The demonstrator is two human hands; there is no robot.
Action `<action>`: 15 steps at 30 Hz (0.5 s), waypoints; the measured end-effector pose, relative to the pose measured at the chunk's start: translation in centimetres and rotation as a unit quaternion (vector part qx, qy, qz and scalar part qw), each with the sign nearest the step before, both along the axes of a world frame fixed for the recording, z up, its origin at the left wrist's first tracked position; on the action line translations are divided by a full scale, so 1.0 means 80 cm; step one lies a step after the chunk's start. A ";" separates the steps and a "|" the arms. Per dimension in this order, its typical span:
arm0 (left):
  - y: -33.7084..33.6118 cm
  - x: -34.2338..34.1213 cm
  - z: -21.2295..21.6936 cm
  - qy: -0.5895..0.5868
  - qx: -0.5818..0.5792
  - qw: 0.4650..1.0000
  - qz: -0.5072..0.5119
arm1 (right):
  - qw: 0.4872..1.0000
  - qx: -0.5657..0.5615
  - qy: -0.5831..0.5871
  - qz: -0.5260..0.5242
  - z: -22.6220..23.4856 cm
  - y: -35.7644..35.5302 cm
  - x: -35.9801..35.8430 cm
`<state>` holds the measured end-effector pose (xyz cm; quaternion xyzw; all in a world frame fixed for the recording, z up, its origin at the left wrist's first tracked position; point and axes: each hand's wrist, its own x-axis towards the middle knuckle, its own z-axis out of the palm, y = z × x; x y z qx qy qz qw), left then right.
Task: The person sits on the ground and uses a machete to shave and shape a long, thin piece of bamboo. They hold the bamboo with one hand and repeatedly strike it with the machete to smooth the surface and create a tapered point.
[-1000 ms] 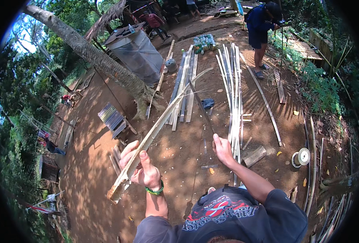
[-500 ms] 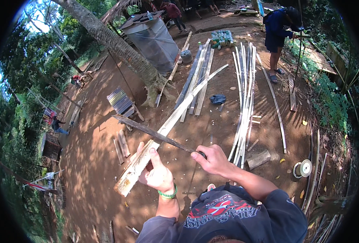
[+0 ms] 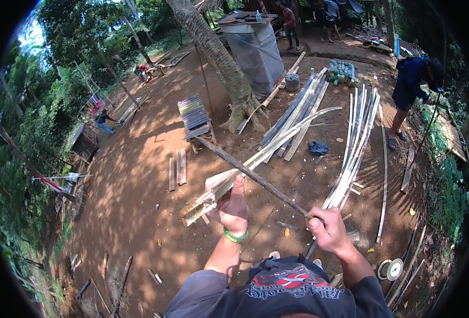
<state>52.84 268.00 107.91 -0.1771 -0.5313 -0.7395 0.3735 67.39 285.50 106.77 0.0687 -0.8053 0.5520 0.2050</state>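
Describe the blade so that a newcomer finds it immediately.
From the dark shirt at the bottom edge, follow the right forearm up to the right hand. The blade runs from it toward the upper left, crossing the held strip; unlike that pale strip, it is dark.

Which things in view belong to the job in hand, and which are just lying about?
In use, it seems:
bamboo strip, in left hand
blade, in right hand

Apparently just lying about:
spool
dark bag
bottles
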 end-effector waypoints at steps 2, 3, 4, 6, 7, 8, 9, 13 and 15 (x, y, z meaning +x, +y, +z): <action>0.002 0.001 0.008 0.006 -0.056 0.998 0.016 | 0.999 0.032 0.002 0.010 0.007 -0.008 0.007; 0.005 0.002 0.018 0.051 -0.090 0.994 0.038 | 0.999 0.040 0.011 0.013 0.012 -0.013 0.008; 0.008 0.000 0.022 0.069 -0.086 0.993 0.031 | 0.999 0.044 0.019 0.020 0.011 -0.016 0.008; 0.011 -0.001 0.026 0.092 -0.085 0.992 0.011 | 0.998 0.050 0.026 0.016 0.021 -0.023 0.010; 0.012 0.002 0.027 0.097 -0.088 0.991 0.000 | 0.998 0.053 0.030 0.015 0.024 -0.026 0.011; 0.012 -0.001 0.024 0.094 -0.077 0.992 -0.021 | 0.998 0.058 0.034 0.005 0.023 -0.026 0.013; 0.013 -0.008 0.015 0.089 -0.064 0.993 -0.041 | 0.996 0.071 0.044 -0.014 0.020 -0.025 0.015; 0.014 -0.013 0.030 0.124 -0.098 0.987 -0.025 | 0.987 0.116 0.043 -0.099 -0.004 -0.006 0.039; 0.024 -0.003 0.038 -0.017 0.090 0.981 -0.169 | 0.983 0.118 0.041 -0.134 -0.029 0.016 0.054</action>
